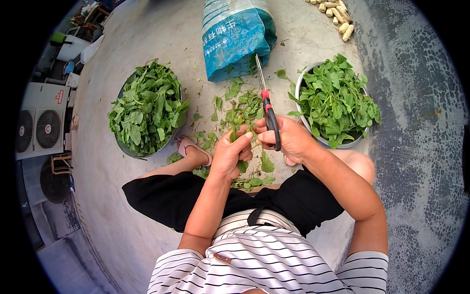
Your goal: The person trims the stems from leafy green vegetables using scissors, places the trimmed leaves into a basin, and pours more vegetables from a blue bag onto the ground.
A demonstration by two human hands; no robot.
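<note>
My left hand [235, 150] is closed around a green leafy stem [243, 166], which it pinches between thumb and forefinger. Close beside it, my right hand [288, 137] holds a pair of scissors [267, 106] with red and black handles, blades pointing away from me. The fingertips of my right hand also touch the greens near my left thumb. Loose leaves [249, 104] lie scattered on the concrete floor beneath and beyond both hands. To the left stands a round basin heaped with leafy greens [148, 110]; a metal basin [299, 82] at the right holds more greens [336, 99].
A blue and white woven sack [235, 40] bearing writing lies beyond the loose leaves. Corn cobs [343, 27] lie at the upper right. An outdoor air-conditioning unit [40, 117] and various household items stand along the far left. My legs are spread on either side of the leaves.
</note>
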